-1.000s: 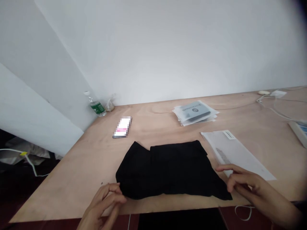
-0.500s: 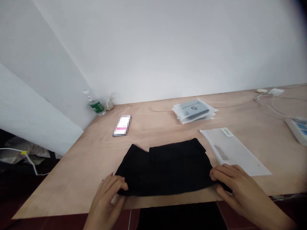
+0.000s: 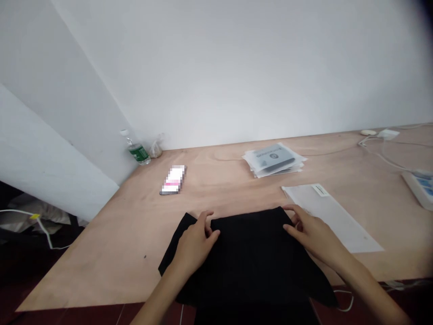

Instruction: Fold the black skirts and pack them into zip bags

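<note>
A black cloth garment (image 3: 246, 257) lies at the front of the wooden table (image 3: 111, 239), its lower part reaching past the front edge. My left hand (image 3: 198, 241) rests over its upper left part, thumb and fingers apart near the notch in the top edge. At the garment's upper right corner is my right hand (image 3: 313, 232), its thumb on the cloth and its fingers curled at the edge; the corner lies between them. Right of the garment lies a flat translucent bag (image 3: 341, 221) with a white label, partly behind my right hand.
A stack of bagged items (image 3: 274, 160) sits at the back centre. A phone (image 3: 173, 179), a green-labelled bottle (image 3: 138, 153) and a small plastic bag (image 3: 156, 148) are at the left. White cables (image 3: 382, 153) and a power strip (image 3: 421, 185) lie at the right.
Both hands have left the garment's lower corners and moved up to its top edge. The cloth's lower part now extends further toward me, over the table's front edge.
</note>
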